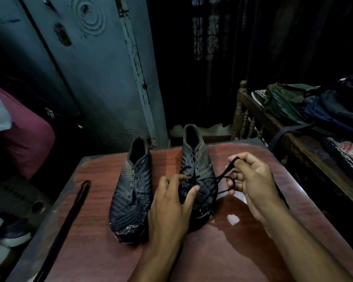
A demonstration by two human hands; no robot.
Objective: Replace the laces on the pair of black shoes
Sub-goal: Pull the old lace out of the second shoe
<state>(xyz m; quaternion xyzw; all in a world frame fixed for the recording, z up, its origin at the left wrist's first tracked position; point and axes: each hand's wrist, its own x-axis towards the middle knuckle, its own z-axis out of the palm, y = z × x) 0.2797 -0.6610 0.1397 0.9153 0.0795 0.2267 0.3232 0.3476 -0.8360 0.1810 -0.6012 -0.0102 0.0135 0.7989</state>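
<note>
Two black shoes stand side by side on a reddish wooden table (pixel 222 251), toes toward me. The left shoe (pixel 130 192) shows bare eyelets and no lace. The right shoe (pixel 196 163) has a black lace (pixel 214 178) partly threaded through its lower eyelets. My left hand (pixel 171 204) rests on the front of the right shoe, its fingertips at the eyelets by the lace. My right hand (pixel 251 180) is just right of that shoe and grips the lace, which loops around its fingers and runs taut to the shoe.
A long black strip (pixel 69 216), perhaps a loose lace, lies along the table's left edge. A grey-blue metal cupboard (pixel 94 78) stands behind. A wooden bed (pixel 293 139) piled with clothes is at the right. Other shoes (pixel 6 235) lie on the floor at left.
</note>
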